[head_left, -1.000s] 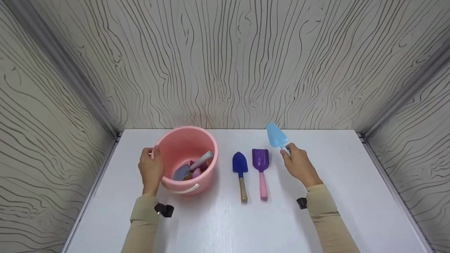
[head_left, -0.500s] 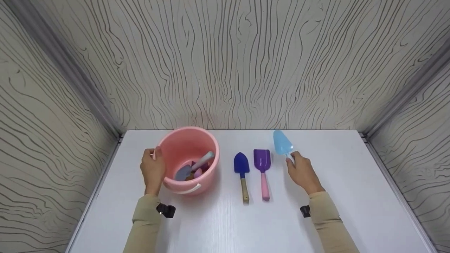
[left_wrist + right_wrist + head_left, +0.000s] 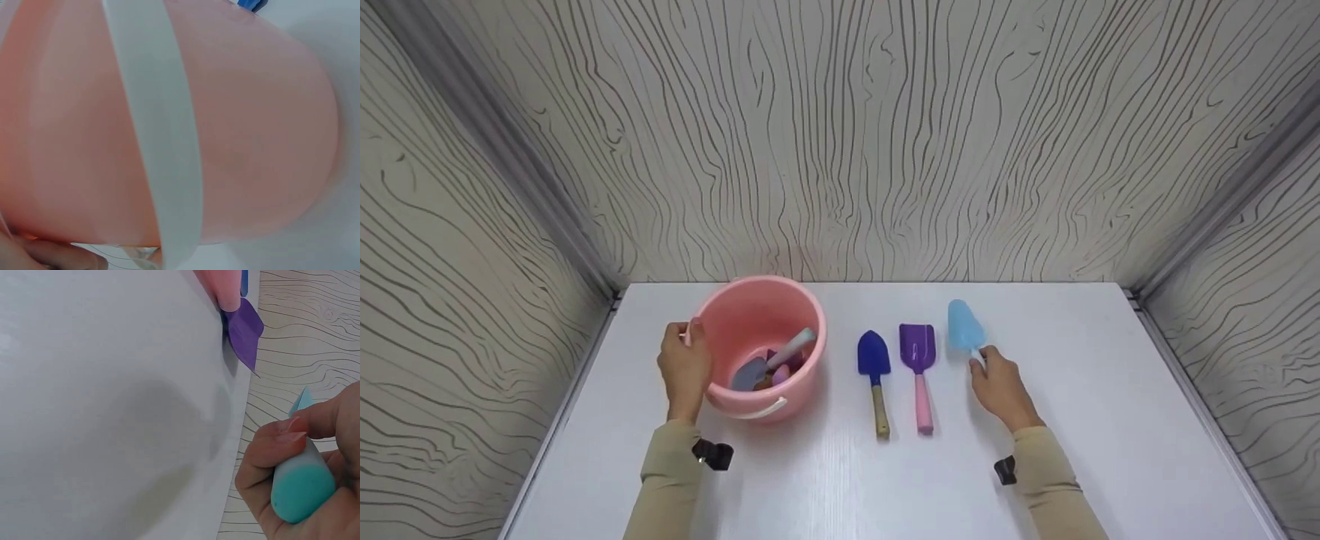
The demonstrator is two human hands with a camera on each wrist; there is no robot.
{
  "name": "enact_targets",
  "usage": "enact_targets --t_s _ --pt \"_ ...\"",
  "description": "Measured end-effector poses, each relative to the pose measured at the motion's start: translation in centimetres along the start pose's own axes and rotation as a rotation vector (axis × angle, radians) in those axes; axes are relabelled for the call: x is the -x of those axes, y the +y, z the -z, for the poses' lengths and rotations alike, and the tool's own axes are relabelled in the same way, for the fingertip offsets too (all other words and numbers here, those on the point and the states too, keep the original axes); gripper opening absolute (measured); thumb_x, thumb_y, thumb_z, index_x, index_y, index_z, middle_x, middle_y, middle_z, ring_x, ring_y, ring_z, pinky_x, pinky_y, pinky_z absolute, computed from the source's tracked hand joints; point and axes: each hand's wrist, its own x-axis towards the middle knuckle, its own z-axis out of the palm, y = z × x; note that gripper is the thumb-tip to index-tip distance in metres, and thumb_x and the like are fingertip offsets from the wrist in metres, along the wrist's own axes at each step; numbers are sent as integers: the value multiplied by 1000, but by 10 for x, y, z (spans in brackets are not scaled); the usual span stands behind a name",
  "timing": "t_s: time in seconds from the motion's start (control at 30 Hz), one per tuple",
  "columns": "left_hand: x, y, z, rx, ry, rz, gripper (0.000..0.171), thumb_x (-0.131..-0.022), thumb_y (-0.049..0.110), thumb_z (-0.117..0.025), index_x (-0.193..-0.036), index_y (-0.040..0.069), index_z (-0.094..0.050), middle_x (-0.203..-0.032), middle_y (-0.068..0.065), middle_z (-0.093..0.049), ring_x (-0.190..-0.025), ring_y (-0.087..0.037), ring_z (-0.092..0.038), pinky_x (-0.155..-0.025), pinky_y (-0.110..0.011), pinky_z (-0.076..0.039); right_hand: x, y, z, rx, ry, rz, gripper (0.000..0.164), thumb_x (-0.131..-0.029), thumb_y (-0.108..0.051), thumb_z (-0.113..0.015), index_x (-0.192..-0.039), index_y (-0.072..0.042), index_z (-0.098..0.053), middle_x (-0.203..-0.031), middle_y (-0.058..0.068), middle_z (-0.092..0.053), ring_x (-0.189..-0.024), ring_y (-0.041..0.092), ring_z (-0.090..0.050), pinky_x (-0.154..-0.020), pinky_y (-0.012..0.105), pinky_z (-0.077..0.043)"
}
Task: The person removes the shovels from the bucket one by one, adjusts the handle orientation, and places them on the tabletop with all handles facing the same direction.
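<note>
At the left of the table stands a pink bucket (image 3: pixel 765 307), and my left hand (image 3: pixel 686 371) grips its rim, thumb on the inside. A grey-bladed trowel with a pale handle (image 3: pixel 791 350) leans inside the bucket among small purple, pink and brown pieces. Farther right, my right hand (image 3: pixel 1002 386) holds a light blue trowel (image 3: pixel 964 326) by its handle, blade pointing away. The right wrist view shows fingers curled round that handle, with its teal end (image 3: pixel 304 494) showing. Just left of this hand lie a purple scoop with a pink handle (image 3: pixel 918 346) and a blue trowel (image 3: pixel 874 352).
The white table (image 3: pixel 825 480) carries everything. Wood-patterned panels rise at the back (image 3: pixel 840 150) and along both sides. A white bucket handle (image 3: pixel 163 129) hangs down the bucket's outer wall.
My right hand has moved toward me and slightly right with the light blue trowel, lowering it nearer the table beside the purple scoop. The left hand keeps its grip on the bucket.
</note>
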Motion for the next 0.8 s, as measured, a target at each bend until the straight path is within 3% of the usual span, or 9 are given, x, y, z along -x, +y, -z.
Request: enact_targets --t_s 0.13,0.33,0.47,0.63,0.8 --pt "2 -2 0 1 1 -7 45 -115 35 -42 -134 -5 -52 -131 -32 -62 -115 -43 -63 -97 -56 -51 3 6 -9 8 3 -15 34 -111 -12 -50 -130 16 -54 -113 31 -70 -86 26 -66 -72 38 -54" --pt "-1 -3 0 -6 24 -38 44 -114 34 -42 -131 -5 -55 -123 -31 -63 -108 -43 -63 -91 -56 -49 3 10 -19 1 9 -38 33 -112 -11 -48 -129 16 -53 -116 35 -69 -89 30 -68 -77 46 -57" --pt "-2 -3 0 -5 25 -32 45 -115 34 -42 -133 -5 -55 -124 -32 -63 -109 -43 -63 -92 -56 -50 6 12 -25 -11 5 -72 37 -112 -12 -47 -134 17 -51 -126 39 -65 -106 41 -71 -91 54 -58" --pt "-1 0 1 -7 29 -22 46 -115 35 -42 -134 -5 -55 -122 -31 -63 -107 -42 -63 -91 -55 -51 6 12 -29 -16 -4 -105 43 -112 -13 -47 -140 20 -46 -138 45 -56 -129 55 -60 -105 61 -51" --pt "0 1 0 -9 30 -18 46 -115 35 -43 -134 -6 -55 -124 -32 -63 -108 -43 -63 -91 -55 -51 7 9 -29 1 -12 -145 47 -112 -15 -48 -141 21 -43 -142 47 -52 -135 58 -53 -110 63 -47"
